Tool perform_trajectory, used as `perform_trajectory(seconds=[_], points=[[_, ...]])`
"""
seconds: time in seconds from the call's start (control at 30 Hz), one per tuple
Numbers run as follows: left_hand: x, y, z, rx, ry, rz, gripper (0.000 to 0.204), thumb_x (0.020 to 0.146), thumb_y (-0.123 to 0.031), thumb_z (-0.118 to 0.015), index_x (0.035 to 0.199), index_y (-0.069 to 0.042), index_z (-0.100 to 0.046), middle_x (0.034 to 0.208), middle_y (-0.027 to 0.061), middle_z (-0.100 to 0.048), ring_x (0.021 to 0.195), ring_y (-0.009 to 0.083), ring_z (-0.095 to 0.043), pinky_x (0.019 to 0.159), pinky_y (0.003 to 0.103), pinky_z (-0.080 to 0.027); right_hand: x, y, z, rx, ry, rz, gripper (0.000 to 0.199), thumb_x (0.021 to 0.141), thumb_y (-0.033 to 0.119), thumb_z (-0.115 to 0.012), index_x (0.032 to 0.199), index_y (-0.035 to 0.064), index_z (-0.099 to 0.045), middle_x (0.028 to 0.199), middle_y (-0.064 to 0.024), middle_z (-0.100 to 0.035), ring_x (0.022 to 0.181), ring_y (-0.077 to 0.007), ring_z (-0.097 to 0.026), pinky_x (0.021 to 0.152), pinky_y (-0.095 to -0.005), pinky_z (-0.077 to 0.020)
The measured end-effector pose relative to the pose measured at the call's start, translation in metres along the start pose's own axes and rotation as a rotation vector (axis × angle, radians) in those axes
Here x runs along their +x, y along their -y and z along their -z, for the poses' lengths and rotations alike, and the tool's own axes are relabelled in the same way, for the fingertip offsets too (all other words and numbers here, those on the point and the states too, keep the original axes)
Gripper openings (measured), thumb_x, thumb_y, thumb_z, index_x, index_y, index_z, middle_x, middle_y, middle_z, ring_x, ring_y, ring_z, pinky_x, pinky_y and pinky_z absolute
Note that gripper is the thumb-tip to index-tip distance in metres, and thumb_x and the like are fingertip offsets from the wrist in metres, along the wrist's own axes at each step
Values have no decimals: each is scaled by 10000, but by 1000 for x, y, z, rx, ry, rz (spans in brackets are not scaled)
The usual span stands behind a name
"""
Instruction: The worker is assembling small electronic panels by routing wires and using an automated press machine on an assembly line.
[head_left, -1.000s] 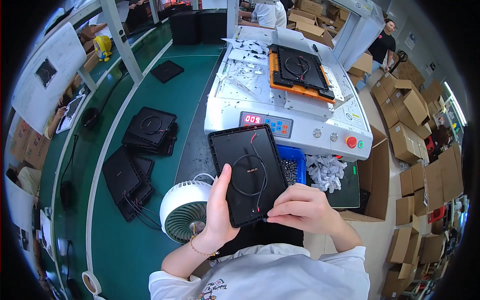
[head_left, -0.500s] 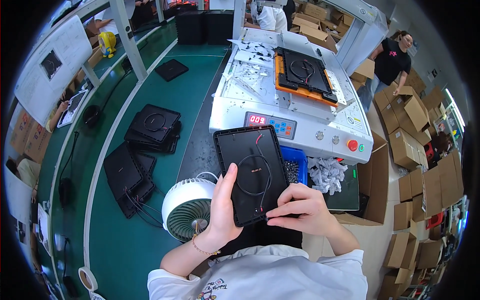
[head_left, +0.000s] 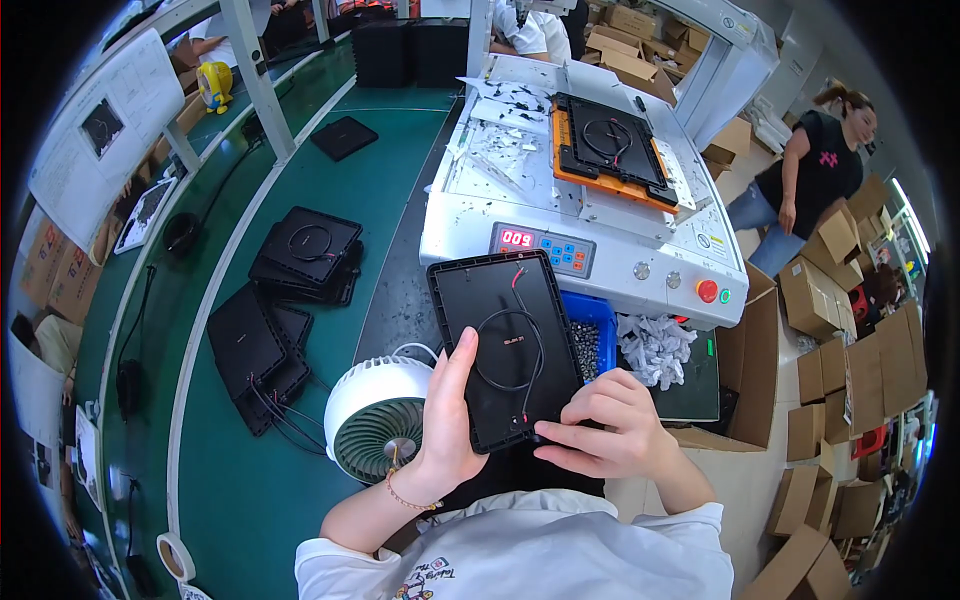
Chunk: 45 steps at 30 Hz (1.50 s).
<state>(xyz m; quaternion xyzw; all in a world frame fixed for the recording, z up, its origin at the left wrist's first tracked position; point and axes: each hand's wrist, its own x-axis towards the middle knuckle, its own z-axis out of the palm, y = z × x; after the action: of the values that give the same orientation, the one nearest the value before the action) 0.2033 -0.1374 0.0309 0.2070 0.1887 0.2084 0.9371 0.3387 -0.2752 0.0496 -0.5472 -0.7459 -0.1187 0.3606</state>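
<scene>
- Found panel (head_left: 507, 360) held before the body at a tilt, with looped cable (head_left: 541, 362) on the upturned face
- Found left hand (head_left: 450, 425) clasping the lower left edge, with thumb on the face; cannot see the remaining fingers behind
- Found right hand (head_left: 615, 430) at the lower right corner, with fingers bent and slightly parted; cannot tell whether gripping anything
- Noted fan (head_left: 372, 392) beside left hand
- Noted stacked panels (head_left: 308, 238) on green tabletop (head_left: 255, 480)
- Noted blue bin (head_left: 592, 302) of small parts partly behind panel
- Noted machine (head_left: 620, 285) ahead, bearing orange fixture (head_left: 563, 172)
</scene>
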Motion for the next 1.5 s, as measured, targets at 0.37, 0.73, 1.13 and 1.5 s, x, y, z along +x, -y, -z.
perform_trajectory(seconds=[0.37,0.73,1.13,1.5], points=[[1,0,1,2,22,-6,386,1028,-361,-444,1250,-53,-515,1154,94,-642,999,192,-673,837,346,-579,1,2,1,17,30,-124,324,643,238,-871,907,124,-722,849,10,-589,767,-172,-583,673,-295,-437],[-6,16,-5,28,43,-195,599,1034,-524,-266,1413,-85,-418,1376,77,-530,1263,240,-517,1079,421,-401,34,6,0,-94,309,-438,1122,746,662,-699,1484,-43,-233,1347,-419,-323,1115,-528,-486,949,-507,-451],[32,-58,-29,1096,65,-704,587,1013,-339,-465,1491,-79,-248,1288,91,-468,1208,179,-416,1050,337,-282,12,-2,71,-185,370,-651,1118,692,578,-752,1502,15,-226,1318,-310,-402,1171,-470,-470,994,-490,-432],[230,-68,-177,2073,-19,-537,1075,842,-718,-486,1339,218,-309,1148,400,-581,1172,571,-498,1031,474,-399,-46,-1,134,-281,286,-917,1075,669,598,-759,1482,53,-315,1306,-281,-457,1196,-432,-479,979,-478,-448]])
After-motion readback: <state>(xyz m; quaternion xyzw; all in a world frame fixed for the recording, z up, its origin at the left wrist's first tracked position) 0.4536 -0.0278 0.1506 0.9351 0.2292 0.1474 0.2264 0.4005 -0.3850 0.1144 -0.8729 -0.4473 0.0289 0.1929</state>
